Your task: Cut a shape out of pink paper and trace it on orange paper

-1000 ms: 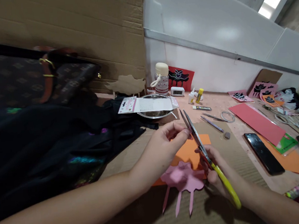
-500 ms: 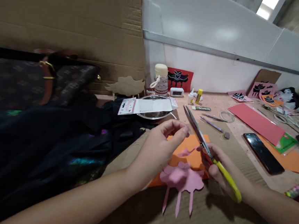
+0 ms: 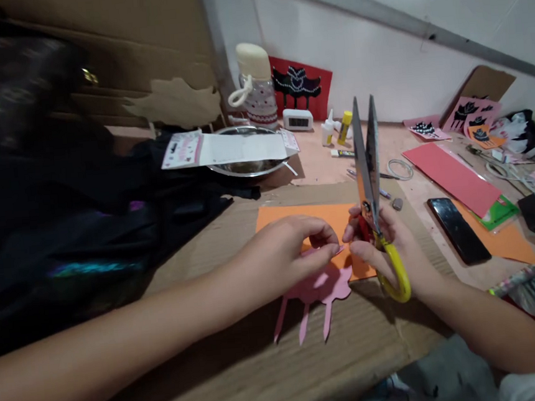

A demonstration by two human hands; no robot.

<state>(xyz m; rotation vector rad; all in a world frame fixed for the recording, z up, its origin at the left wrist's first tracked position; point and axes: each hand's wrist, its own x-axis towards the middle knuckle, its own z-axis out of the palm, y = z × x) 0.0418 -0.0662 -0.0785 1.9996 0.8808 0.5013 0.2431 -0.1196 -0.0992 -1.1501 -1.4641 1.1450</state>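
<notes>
My right hand [image 3: 386, 246] grips yellow-handled scissors [image 3: 369, 160], blades pointing up and slightly parted. My left hand [image 3: 286, 255] is pinched, its fingertips on a small pink paper scrap [image 3: 336, 252] just left of the right hand's fingers. Below both hands lies a pink paper cut-out [image 3: 320, 292] with three thin legs, partly over an orange paper sheet [image 3: 297, 215] on brown corrugated cardboard [image 3: 244, 358].
Black cloth and a dark bag [image 3: 61, 200] fill the left. Behind: a metal bowl [image 3: 245, 165] under a paper leaflet, a bottle [image 3: 255, 83], a small clock [image 3: 298, 120], glue sticks [image 3: 344, 126]. At right: a black phone [image 3: 457, 229], red paper [image 3: 453, 178], more craft pieces.
The view dropped and moved closer. The scissors swung from leaning left to upright. My left hand came down from the blades to the pink scrap beside the right hand.
</notes>
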